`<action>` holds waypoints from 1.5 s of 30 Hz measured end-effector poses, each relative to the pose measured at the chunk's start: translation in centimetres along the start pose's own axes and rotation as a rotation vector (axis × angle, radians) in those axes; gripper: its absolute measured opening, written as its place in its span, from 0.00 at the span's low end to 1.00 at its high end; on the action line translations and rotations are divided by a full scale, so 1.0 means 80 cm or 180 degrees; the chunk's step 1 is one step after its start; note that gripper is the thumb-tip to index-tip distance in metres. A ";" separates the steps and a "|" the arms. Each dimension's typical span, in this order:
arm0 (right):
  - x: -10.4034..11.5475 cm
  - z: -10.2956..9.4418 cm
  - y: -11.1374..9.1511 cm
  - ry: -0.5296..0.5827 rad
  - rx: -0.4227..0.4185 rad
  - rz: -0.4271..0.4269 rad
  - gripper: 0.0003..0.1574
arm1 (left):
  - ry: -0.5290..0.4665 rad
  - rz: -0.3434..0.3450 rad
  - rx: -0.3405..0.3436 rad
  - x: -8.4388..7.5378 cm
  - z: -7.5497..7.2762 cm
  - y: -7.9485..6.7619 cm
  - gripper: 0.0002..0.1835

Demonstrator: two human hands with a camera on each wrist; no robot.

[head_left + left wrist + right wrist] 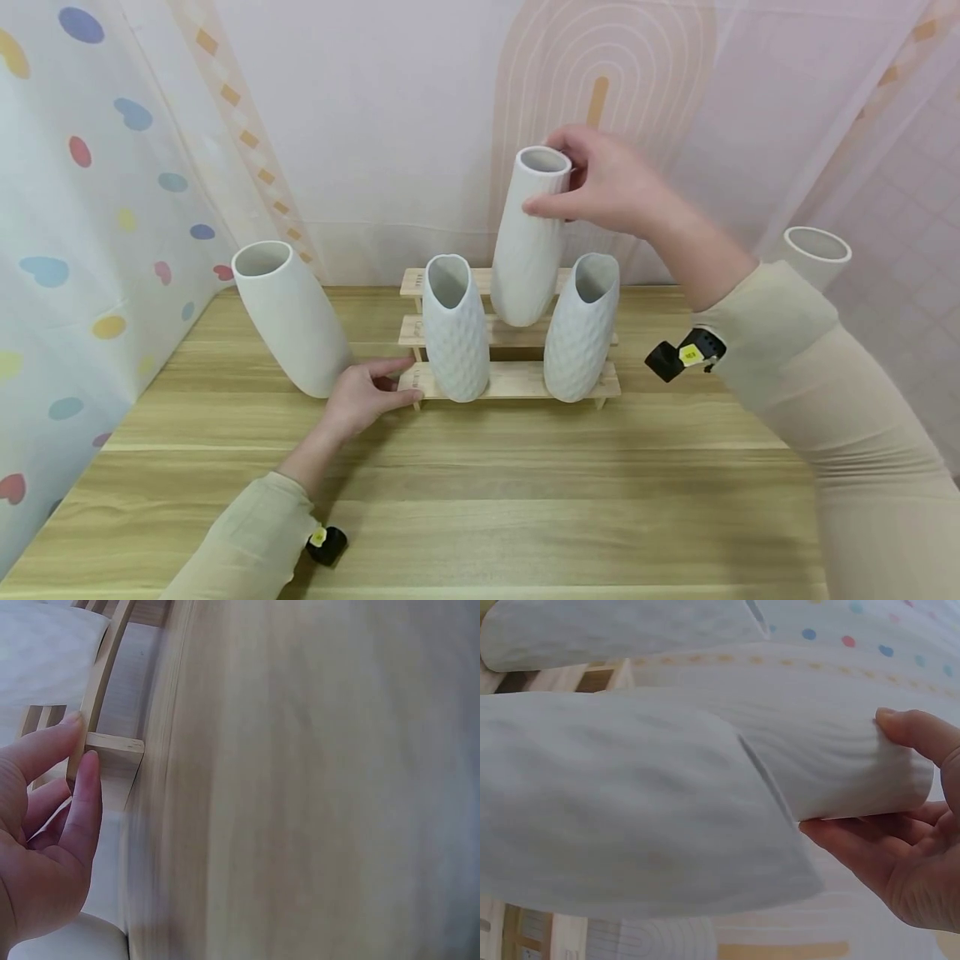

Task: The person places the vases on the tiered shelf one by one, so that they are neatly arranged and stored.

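My right hand (pixel 600 179) grips a tall white vase (pixel 525 258) near its rim, thumb in front and fingers behind. The vase stands upright over the middle of a three-tier wooden rack (pixel 517 379), its base overlapping the middle tier in the head view. Wavy ridges on this vase (pixel 832 761) show in the right wrist view. With thumb and fingers, my left hand (pixel 367 396) pinches the left end of the lowest tier (pixel 96 705). Two dimpled white vases with slanted mouths, one left (pixel 456 342) and one right (pixel 583 337), stand on that lowest tier.
Just left of my left hand stands a smooth white vase (pixel 292 321) on the wooden table (pixel 480 508). Another white vase (pixel 817 250) is at the far right, partly hidden behind my right sleeve. Patterned curtains (pixel 375 125) hang behind and at the sides.
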State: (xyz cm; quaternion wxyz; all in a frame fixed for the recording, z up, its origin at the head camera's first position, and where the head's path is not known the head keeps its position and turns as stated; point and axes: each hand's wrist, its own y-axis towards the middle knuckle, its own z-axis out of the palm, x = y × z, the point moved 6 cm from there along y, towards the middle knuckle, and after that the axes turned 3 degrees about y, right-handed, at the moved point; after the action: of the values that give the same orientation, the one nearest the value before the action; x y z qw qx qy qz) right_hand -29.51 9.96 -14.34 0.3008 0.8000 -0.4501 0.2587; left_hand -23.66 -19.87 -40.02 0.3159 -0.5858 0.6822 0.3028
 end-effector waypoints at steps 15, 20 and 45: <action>-0.018 0.037 0.006 -0.0257 0.0415 -0.0052 0.32 | 0.0037 -0.0017 0.0009 -0.003 0.001 -0.001 0.30; -0.021 0.039 0.007 -0.0238 0.0444 -0.0030 0.33 | 0.0025 -0.0007 0.0010 -0.003 0.001 -0.001 0.30; -0.033 0.015 -0.008 0.0394 0.0357 0.0019 0.33 | -0.0027 -0.0015 0.0011 -0.001 0.001 0.000 0.31</action>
State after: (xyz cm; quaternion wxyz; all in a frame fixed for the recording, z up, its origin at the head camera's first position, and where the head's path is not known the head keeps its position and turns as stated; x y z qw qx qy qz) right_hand -30.01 10.88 -17.15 0.2820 0.7967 -0.4178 0.3334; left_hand -23.66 -19.78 -39.98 0.3205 -0.5855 0.6800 0.3034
